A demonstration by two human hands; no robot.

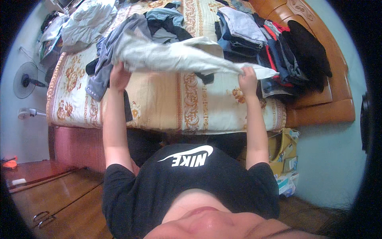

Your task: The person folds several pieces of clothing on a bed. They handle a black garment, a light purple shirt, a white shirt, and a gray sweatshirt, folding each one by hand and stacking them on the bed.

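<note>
A white garment (179, 56), partly blurred, is stretched sideways above the bed, and its exact kind cannot be told. One end of it is gripped by my left hand (120, 78). My right hand (248, 80) pinches the other end, and a pointed tip sticks out past the fingers. Behind my left hand lies a rumpled grey-blue garment (103, 71), partly hidden by the white cloth. Dark and light blue clothes (165, 18) lie loosely beyond the white garment. To the right of it, close to my right hand, is a stack of folded clothes (243, 27).
A patterned bedcover (155, 101) spreads over the bed, whose wooden headboard (325, 98) stands at the right. Beside the stack lie more folded clothes (277, 56) and a black item (307, 50). A pale heap of cloth (89, 24), a fan (28, 80) and a yellow container (280, 149) surround this area.
</note>
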